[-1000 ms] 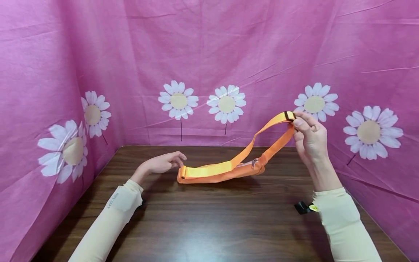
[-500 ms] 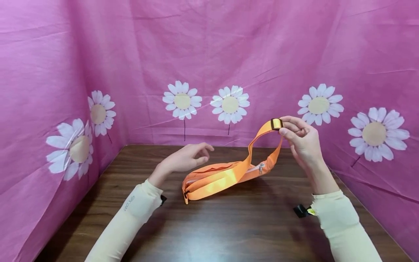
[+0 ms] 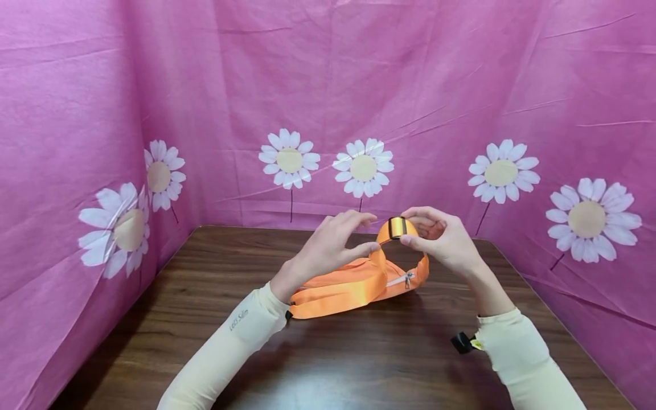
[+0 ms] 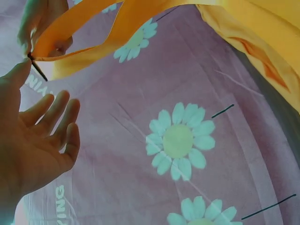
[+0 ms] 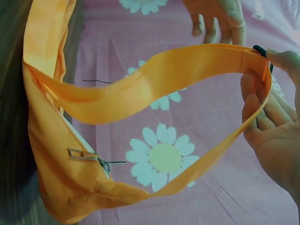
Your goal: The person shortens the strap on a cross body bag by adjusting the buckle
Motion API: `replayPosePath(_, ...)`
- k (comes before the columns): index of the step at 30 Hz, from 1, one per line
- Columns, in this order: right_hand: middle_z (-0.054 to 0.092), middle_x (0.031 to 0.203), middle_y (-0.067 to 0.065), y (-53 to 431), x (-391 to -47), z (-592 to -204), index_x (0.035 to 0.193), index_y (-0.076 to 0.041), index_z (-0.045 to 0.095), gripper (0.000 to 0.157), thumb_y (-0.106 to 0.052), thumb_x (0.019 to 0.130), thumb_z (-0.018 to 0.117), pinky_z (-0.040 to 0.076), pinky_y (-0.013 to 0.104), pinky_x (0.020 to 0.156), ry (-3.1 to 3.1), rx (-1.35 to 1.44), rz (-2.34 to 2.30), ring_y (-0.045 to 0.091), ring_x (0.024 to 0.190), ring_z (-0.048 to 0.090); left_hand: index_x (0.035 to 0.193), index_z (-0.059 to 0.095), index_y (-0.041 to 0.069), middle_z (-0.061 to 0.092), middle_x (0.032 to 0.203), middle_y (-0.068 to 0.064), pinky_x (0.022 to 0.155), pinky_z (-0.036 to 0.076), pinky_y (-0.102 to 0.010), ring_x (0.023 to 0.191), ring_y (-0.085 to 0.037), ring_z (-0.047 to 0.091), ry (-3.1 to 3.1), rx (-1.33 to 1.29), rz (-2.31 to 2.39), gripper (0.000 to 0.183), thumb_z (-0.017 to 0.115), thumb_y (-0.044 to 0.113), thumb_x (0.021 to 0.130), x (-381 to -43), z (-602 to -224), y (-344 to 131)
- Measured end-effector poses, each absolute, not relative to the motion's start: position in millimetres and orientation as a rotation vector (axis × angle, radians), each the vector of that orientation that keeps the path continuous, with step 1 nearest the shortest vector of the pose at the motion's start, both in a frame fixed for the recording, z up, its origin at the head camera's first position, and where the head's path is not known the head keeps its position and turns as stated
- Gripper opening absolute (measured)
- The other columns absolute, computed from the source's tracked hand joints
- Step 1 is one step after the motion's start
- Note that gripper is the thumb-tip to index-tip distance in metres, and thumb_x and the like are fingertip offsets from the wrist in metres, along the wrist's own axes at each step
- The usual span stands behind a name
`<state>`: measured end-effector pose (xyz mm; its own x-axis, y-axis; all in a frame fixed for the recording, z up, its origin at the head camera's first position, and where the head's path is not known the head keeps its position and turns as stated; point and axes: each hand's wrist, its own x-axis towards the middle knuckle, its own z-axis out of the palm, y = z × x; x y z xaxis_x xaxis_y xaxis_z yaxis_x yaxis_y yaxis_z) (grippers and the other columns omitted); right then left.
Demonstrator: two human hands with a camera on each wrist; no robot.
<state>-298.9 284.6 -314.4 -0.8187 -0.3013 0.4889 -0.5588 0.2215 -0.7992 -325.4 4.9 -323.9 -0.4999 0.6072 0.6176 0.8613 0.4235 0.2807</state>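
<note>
An orange waist bag (image 3: 402, 291) lies on the dark wooden table, its zipper pull (image 3: 408, 280) at the right end. Its orange strap (image 3: 333, 300) runs along the front, then rises in a loop to a black slider buckle (image 3: 397, 228). My right hand (image 3: 453, 242) pinches the strap at this buckle, thumb below and index finger above, holding the loop up. Just left of the buckle is my left hand (image 3: 328, 245), thumb and fingers spread apart and gripping nothing. It hides part of the bag in the head view. In the left wrist view, the left hand's fingers (image 4: 56, 117) are spread below the buckle.
Pink cloth (image 3: 230, 102) printed with white daisies hangs behind the table and on both sides. The wooden table (image 3: 328, 364) extends in front of the bag. A black strap piece (image 3: 463, 343) sticks out from the right sleeve.
My right hand has lowered the buckle and brought it left, making the loop smaller. My left hand has left the bag's left end and moved right, up to the buckle. The bag has turned.
</note>
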Motion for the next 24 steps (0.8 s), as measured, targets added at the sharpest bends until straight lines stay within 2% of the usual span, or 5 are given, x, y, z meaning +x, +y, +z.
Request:
replayPosePath(4, 0.072, 0.111, 0.017, 279, -298, -316, 0.126, -0.006, 0.063, 0.044, -0.006, 0.086, 0.083, 0.058, 0.035, 0.080, -2.339, 0.873, 1.612, 0.029, 0.106, 0.069, 0.140, 0.058, 0.016, 0.061, 0.127, 0.005, 0.096, 0.039, -0.038, 0.115, -0.010, 0.056, -2.235, -1.230, -0.791, 0.061, 0.069, 0.054, 0.094, -324, -328, 8)
replayPosePath(10, 0.073, 0.111, 0.014, 280, -293, -319, 0.126, -0.007, 0.063, 0.046, -0.007, 0.085, 0.084, 0.059, 0.038, 0.079, -2.401, 0.928, 1.601, 0.029, 0.103, 0.070, 0.131, 0.064, 0.018, 0.064, 0.118, 0.008, 0.094, 0.039, -0.036, 0.113, -0.007, 0.056, -2.188, -1.302, -0.837, 0.055, 0.074, 0.053, 0.090, -325, -333, 14)
replayPosePath(17, 0.072, 0.113, 0.016, 275, -296, -324, 0.128, -0.005, 0.061, 0.048, -0.004, 0.085, 0.083, 0.059, 0.042, 0.081, -2.386, 1.012, 1.669, 0.035, 0.098, 0.071, 0.128, 0.066, 0.020, 0.063, 0.113, 0.011, 0.096, 0.039, -0.037, 0.110, -0.003, 0.054, -2.180, -1.318, -0.892, 0.049, 0.078, 0.047, 0.089, -327, -337, 12)
replayPosePath(24, 0.071, 0.113, 0.020, 272, -299, -328, 0.130, -0.005, 0.061, 0.045, -0.004, 0.088, 0.080, 0.059, 0.041, 0.081, -2.342, 1.047, 1.699, 0.034, 0.099, 0.071, 0.126, 0.068, 0.019, 0.063, 0.111, 0.013, 0.096, 0.038, -0.038, 0.108, -0.009, 0.058, -2.176, -1.330, -0.940, 0.045, 0.077, 0.044, 0.090, -327, -337, 9)
